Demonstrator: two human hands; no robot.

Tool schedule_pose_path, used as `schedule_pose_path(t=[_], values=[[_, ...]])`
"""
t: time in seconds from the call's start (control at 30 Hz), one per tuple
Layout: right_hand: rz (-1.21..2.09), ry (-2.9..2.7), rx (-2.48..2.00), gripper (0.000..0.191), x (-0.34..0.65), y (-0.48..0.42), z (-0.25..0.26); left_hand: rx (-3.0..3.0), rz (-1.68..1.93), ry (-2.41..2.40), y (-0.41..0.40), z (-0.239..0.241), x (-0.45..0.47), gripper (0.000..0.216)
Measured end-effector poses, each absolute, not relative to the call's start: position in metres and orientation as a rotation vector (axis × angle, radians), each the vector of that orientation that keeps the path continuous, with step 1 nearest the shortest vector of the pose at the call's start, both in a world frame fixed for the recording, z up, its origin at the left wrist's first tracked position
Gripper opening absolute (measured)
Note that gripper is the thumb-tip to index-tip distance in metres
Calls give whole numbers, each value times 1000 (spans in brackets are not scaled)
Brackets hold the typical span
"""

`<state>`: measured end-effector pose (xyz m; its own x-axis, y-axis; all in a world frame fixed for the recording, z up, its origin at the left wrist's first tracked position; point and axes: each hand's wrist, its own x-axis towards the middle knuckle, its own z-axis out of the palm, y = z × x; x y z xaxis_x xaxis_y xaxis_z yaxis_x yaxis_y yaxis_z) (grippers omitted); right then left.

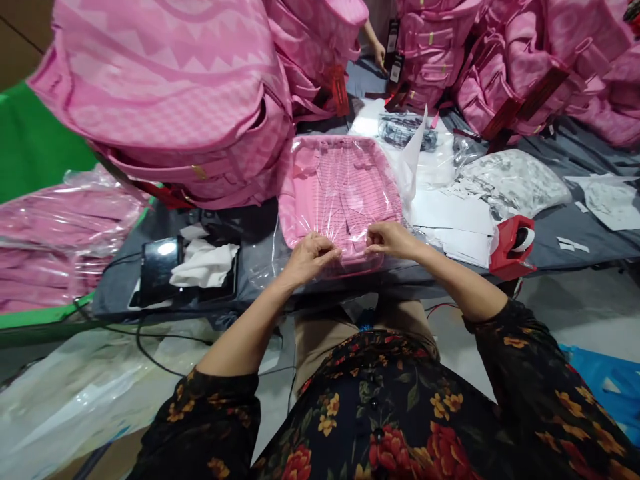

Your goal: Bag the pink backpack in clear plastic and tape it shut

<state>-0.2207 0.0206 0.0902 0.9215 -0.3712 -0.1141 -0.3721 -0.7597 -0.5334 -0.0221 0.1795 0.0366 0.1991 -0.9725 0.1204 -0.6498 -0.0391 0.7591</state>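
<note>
While the pink bag (340, 193) lies flat on the worktop (575, 233), it is kept inside a clear plastic cover (350, 230). The near edge of that cover is pinched by both hands. The left hand (313, 257) is closed tight on the plastic, and the right hand (390, 240) is closed on it too, just beside the left.

The cover looks thin, soft and slippery, so it is best held by pinching the edge, as is done now. The bag looks soft and light, and it could be bent or squashed with ease. It is probably easy to slide about in its shiny cover.

The worktop is covered with a grey cloth. More pink bags (165, 100) are piled at the back and to the left. White papers (450, 213) are spread on the right, near a red tape holder (513, 247). A dark tablet (157, 270) with a white cloth (205, 263) on it is seen on the left.
</note>
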Motion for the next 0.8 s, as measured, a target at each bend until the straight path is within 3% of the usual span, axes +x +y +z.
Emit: schedule_pose_path(t=[0.3,0.4,0.63,0.8], values=[[400,555,-2667,37,-200,14,89,1866,-534,-1634,176,38,-29,30],[377,583,-2680,44,-200,14,89,1891,-525,-1636,173,38,-30,32],[154,451,-2225,48,-210,-17,94,1849,-556,-1632,174,41,-24,29],[230,534,-2383,50,-206,-8,87,1837,-540,-1638,175,38,-24,29]])
